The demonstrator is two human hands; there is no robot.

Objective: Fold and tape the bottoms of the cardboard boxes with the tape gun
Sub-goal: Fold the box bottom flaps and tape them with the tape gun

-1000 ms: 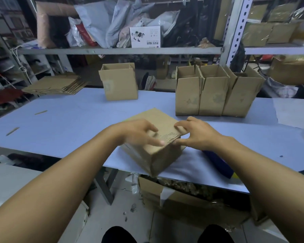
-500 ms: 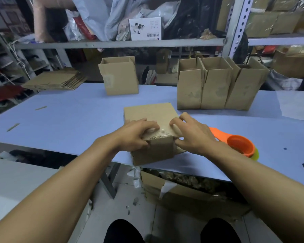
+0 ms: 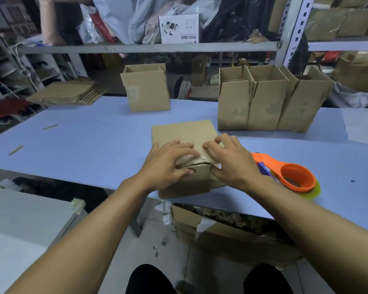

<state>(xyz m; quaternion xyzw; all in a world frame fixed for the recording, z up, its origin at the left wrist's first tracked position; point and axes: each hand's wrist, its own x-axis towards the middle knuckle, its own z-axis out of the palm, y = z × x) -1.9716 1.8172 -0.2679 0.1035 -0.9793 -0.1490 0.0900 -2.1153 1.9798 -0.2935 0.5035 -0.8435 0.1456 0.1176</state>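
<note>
Packing storeroom: metal shelving (image 3: 149, 48), flat cartons (image 3: 68, 93).

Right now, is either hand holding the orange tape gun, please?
No, the tape gun lies on the table beside the right hand, while both hands press the flaps of the box.

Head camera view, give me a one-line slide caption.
Both hands press flaps on a brown cardboard box, orange tape gun beside.

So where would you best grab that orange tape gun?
Probably by the handle of the tape gun, the narrow orange end pointing toward the right hand. It lies flat with the wide ring away from the box, so that hand could take it from above.
</note>
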